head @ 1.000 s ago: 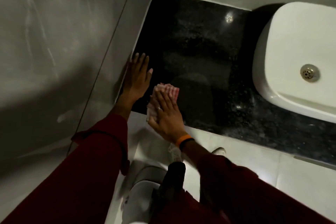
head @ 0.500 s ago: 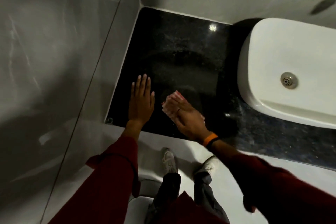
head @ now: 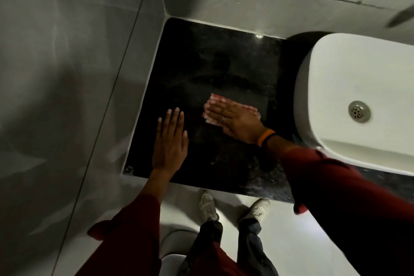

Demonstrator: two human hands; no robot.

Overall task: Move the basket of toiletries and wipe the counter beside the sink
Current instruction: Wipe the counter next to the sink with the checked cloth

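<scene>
Now that my right hand (head: 235, 121) has slid the pink cloth (head: 216, 102) from the near-left edge toward the sink (head: 336, 78), most of the counter (head: 212, 63) is wiped. Both hands are flat, fingers released, my left hand (head: 170, 141) just bracing; the basket's out of view.

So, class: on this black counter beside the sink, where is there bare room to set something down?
The black counter is bare at the back, from the corner of the two walls to the sink. The front is crowded: the left hand lies flat there, and the right hand presses the cloth.
</scene>
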